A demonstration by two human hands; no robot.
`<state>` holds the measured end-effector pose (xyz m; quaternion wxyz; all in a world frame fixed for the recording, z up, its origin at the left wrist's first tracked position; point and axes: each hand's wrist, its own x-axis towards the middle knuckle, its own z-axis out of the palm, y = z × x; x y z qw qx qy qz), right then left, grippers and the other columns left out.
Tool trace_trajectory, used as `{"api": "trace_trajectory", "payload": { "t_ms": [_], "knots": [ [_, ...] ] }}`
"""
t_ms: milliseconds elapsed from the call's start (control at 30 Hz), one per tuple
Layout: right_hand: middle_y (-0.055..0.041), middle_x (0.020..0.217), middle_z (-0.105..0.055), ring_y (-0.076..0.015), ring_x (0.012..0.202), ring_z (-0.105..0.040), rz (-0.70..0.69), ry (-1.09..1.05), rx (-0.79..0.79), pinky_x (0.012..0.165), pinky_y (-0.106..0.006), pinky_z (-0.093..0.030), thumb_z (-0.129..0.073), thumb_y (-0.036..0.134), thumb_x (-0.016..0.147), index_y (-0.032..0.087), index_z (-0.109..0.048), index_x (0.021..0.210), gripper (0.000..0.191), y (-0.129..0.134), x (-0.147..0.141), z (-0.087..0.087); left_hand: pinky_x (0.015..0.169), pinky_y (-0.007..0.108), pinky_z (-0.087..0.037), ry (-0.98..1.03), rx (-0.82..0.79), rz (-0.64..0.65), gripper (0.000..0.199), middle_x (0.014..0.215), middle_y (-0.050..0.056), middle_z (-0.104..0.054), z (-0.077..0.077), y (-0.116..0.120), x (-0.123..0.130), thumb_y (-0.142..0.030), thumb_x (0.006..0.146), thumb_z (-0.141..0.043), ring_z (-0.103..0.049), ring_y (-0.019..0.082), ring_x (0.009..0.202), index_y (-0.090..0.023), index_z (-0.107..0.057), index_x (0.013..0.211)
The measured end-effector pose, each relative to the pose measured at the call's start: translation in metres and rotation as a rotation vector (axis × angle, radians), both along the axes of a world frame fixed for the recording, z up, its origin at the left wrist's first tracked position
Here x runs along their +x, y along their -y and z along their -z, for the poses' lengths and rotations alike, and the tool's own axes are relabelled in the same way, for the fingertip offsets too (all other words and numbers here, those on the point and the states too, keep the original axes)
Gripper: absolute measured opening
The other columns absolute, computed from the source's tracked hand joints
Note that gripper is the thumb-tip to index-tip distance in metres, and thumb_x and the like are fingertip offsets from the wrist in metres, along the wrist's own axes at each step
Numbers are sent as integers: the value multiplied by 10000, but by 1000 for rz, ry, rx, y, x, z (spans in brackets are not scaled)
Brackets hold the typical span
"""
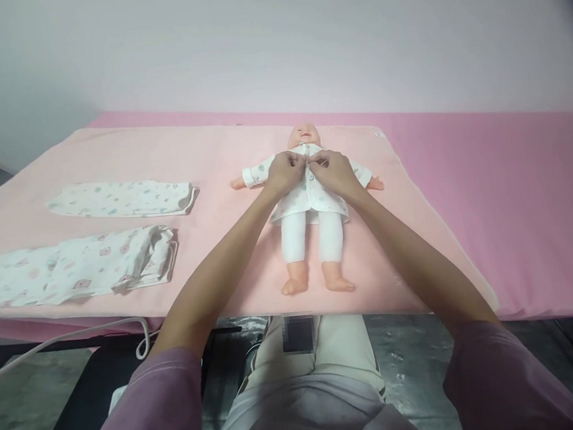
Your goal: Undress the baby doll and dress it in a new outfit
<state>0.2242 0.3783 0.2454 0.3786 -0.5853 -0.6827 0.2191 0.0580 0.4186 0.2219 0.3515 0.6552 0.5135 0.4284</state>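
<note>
A baby doll (305, 135) lies on its back with its feet toward me. It wears a white patterned buttoned jacket (293, 206) and white leggings (330, 232); its arms are spread and its feet are bare. At the upper chest, my left hand (286, 170) pinches one side of the jacket's front edge. My right hand (331, 169) pinches the other side, so that the fingertips almost meet at the button line. One button (311, 177) shows just below my fingers. The exact bit of cloth or button between the fingertips is hidden.
Two folded patterned baby garments lie to the left: a smaller one (124, 198) farther back and a larger one (77, 265) nearer the front edge. A peach mat (218, 234) covers part of the pink table cover (511, 209). A white cable (90, 330) hangs at the front left.
</note>
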Motion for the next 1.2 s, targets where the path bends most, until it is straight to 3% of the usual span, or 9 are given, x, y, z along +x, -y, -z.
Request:
{"api": "trace_trajectory", "payload": {
  "t_ms": [133,200,300,400,600,767,1000,1100,1200],
  "knots": [
    [-88,1177,-829,-285,1062,-740,25,69,62,1044,-448,-552,-701,291,1028,210,-797,1159,181,13,3,-1,779,307,-461,41,4,-36,120,949,30,-700,-6,16,-9,-231,1093,-707,-609,169,794,-192,-663,989],
    [-68,1127,-820,-259,982,-723,-9,66,24,968,-414,-548,-743,342,1025,220,-767,1147,175,21,9,-1,814,310,-486,0,6,7,53,1053,49,-746,-10,28,-17,-224,1063,-740,-647,175,846,-190,-700,1065],
    [-42,1051,-802,-211,874,-677,-65,58,-113,857,-359,-514,-816,353,985,218,-750,1052,164,28,18,-1,792,316,-473,-127,-31,121,69,1008,59,-765,-17,40,-25,-245,1027,-779,-659,193,855,-182,-761,1006],
    [-31,992,-779,-182,845,-636,-119,32,-161,814,-327,-485,-842,333,967,203,-769,993,151,25,24,-2,744,319,-438,-191,-59,137,145,936,63,-753,-20,42,-28,-291,1011,-796,-643,199,824,-176,-772,926],
    [-37,951,-772,-171,843,-639,-143,-89,-239,762,-290,-476,-830,325,978,180,-804,999,149,21,30,-4,670,309,-351,-119,-59,190,247,737,3,-576,-17,43,-27,-274,1005,-754,-475,150,672,-184,-682,787],
    [-56,978,-800,-185,884,-697,-88,-180,-288,786,-284,-512,-848,260,943,176,-804,976,101,22,25,0,693,309,-378,-113,5,160,232,756,1,-586,-17,49,-23,-232,989,-755,-491,153,703,-178,-676,779],
    [-41,907,-778,-195,840,-679,-1,-128,-140,803,-317,-515,-795,295,967,185,-764,949,115,28,11,12,691,320,-382,-166,-18,84,229,744,10,-627,-27,53,-15,-234,1004,-769,-535,164,702,-167,-705,794],
    [-49,944,-781,-210,870,-688,-8,-81,-83,847,-335,-530,-730,283,1006,198,-743,967,95,35,9,14,697,323,-389,-168,-1,98,253,756,19,-648,-27,51,-12,-234,1002,-764,-554,170,718,-170,-689,769],
    [-75,1054,-783,-243,936,-692,-37,5,37,934,-386,-542,-645,274,1048,211,-735,1069,111,52,12,18,730,317,-431,-123,11,146,187,862,44,-702,-22,52,-14,-270,1034,-719,-605,185,787,-166,-726,879]
  ]
}}
